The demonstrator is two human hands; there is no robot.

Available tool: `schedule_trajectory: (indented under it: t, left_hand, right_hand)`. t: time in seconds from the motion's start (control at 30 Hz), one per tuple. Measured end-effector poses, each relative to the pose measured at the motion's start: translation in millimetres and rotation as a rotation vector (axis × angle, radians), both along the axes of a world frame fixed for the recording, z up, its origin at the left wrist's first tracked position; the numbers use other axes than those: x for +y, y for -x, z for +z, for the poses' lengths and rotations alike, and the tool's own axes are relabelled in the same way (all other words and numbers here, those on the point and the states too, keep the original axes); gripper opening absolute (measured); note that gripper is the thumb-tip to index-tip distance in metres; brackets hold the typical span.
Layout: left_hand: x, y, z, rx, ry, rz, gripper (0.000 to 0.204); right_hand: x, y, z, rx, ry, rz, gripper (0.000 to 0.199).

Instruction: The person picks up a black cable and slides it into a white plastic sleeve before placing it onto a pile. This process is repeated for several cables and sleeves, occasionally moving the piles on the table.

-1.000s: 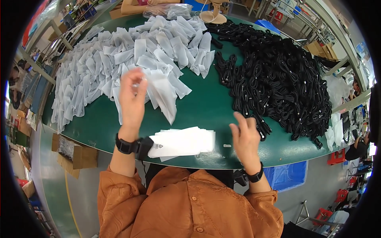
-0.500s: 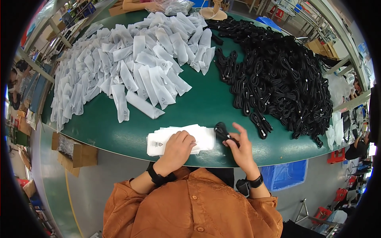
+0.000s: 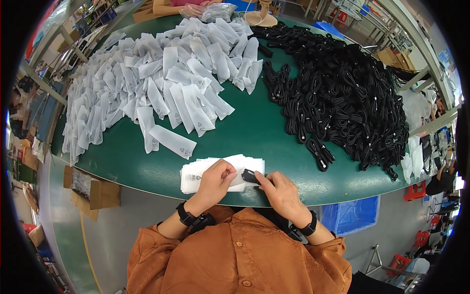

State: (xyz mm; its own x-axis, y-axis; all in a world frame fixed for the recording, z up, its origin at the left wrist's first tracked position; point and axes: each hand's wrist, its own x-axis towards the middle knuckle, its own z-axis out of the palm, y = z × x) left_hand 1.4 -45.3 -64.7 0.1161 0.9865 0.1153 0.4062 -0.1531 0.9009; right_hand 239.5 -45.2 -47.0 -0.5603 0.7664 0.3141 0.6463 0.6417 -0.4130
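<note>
A stack of flat white translucent bags (image 3: 191,177) lies near the front edge of the green table. My left hand (image 3: 214,182) rests over the stack, its thumb and fingers pinched at the top bag's edge. From the right, my right hand (image 3: 284,195) grips a coiled black cable (image 3: 250,176) between thumb and fingers. The cable's far end is at the mouth of the top bag; whether it is inside I cannot tell. Just beyond the stack, one filled bag (image 3: 172,141) lies apart at the near edge of a large pile of filled bags (image 3: 147,73).
A big heap of coiled black cables (image 3: 342,98) covers the table's right side. Across the green table (image 3: 245,122), another person's hands (image 3: 196,10) are by clear plastic bags. A blue bin (image 3: 350,215) stands below at the right, an open cardboard box (image 3: 93,188) at the left.
My right hand has brought the cable leftward onto the bag stack. My left fingers have shifted up at the top bag's edge. The nearest filled bag has slid and turned slightly.
</note>
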Motion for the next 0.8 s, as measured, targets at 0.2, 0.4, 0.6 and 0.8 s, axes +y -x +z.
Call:
schedule_trajectory:
  t: [0.2, 0.4, 0.6, 0.8]
  left_hand:
    - [2, -3, 8, 0.17, -0.382, -0.2, 0.011]
    - [6, -4, 23, 0.175, -0.381, -0.175, 0.013]
    - [14, 0, 34, 0.046, -0.274, -0.146, 0.01]
    - [44, 32, 54, -0.717, 0.077, -0.156, 0.01]
  right_hand:
    - [2, 1, -14, 0.28, 0.446, -0.006, 0.031]
    - [10, 7, -14, 0.324, 0.46, -0.015, 0.026]
    - [14, 21, 10, 0.557, 0.297, 0.078, 0.023]
    - [19, 13, 20, 0.689, 0.232, -0.034, 0.024]
